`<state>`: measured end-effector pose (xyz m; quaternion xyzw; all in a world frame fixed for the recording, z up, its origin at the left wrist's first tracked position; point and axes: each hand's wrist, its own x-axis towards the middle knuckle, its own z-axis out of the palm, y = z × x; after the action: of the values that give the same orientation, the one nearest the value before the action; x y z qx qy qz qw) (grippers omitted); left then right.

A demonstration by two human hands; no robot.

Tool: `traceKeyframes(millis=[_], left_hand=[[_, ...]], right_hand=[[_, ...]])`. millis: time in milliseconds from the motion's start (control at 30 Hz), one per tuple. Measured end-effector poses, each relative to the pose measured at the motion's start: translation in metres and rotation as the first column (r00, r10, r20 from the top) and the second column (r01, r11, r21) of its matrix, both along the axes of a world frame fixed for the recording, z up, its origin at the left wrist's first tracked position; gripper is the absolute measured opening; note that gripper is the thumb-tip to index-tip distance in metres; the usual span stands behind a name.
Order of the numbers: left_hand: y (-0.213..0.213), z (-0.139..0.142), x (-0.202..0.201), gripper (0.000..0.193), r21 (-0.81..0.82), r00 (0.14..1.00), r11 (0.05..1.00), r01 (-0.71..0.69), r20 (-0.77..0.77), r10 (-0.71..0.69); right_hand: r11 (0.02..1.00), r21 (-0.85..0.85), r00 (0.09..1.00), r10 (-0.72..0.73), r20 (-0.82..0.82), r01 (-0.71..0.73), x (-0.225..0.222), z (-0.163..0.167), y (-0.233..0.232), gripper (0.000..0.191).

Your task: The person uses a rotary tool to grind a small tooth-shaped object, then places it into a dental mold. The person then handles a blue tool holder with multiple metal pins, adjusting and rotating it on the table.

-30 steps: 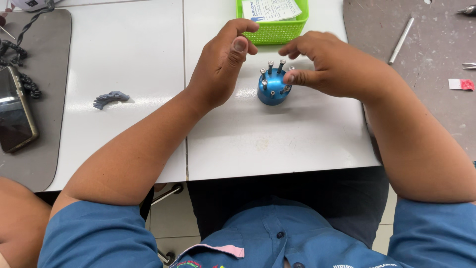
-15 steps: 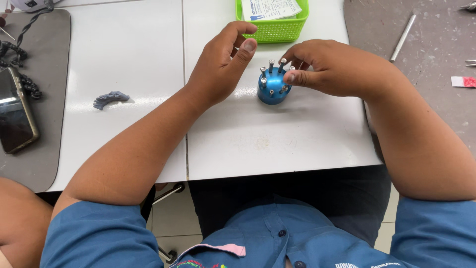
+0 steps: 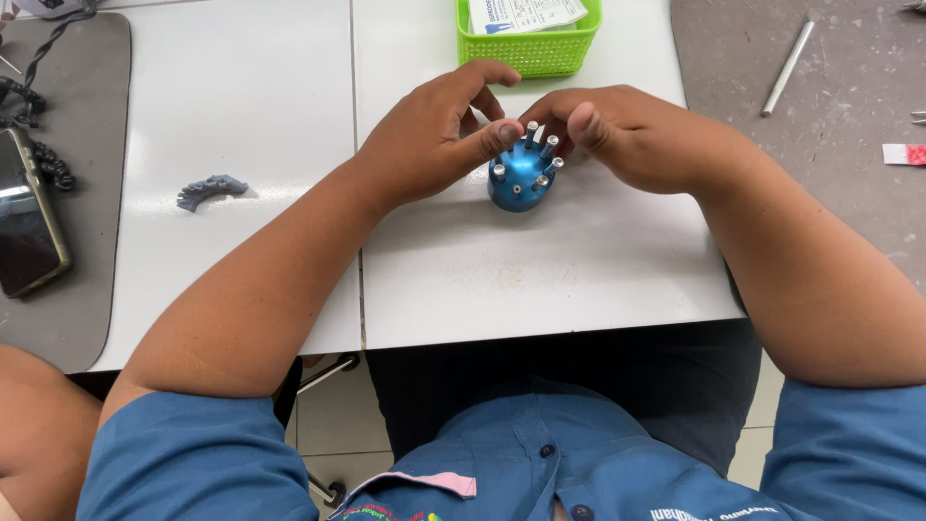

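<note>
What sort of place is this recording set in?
Probably a small assembly or workshop bench: a white table holding a blue metal fixture with pins, a green parts basket, and a rough concrete floor.

Blue short-sleeved buttoned shirt, pink pocket trim, embroidered chest markings, dark trousers.

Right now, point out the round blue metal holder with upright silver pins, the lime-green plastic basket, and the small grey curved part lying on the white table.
Blue pin holder (image 3: 518,183): head view, front side wall.
Green basket (image 3: 529,53): head view, front mesh wall.
Grey curved part (image 3: 210,188): head view, its middle.
</note>
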<state>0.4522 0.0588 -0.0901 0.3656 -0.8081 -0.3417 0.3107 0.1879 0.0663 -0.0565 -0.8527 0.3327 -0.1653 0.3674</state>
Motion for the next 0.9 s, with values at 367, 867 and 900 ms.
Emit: traceKeyframes(millis=[367,867,900], left_hand=[[-0.005,-0.012,-0.005,0.056,0.1,0.973,0.992,-0.076,-0.209,0.096],[-0.007,-0.018,-0.003,0.066,0.104,0.95,0.995,-0.01,-0.309,0.041],[-0.007,-0.017,-0.002,0.069,0.055,0.966,0.998,-0.028,-0.254,0.042]], right_hand=[[0.959,-0.033,0.953,-0.285,-0.102,0.283,0.011,-0.005,-0.002,0.068],[0.959,-0.025,0.959,-0.281,0.039,0.282,0.014,-0.008,-0.001,0.069],[0.955,0.018,0.951,-0.297,0.089,0.296,0.013,-0.007,-0.001,0.066]])
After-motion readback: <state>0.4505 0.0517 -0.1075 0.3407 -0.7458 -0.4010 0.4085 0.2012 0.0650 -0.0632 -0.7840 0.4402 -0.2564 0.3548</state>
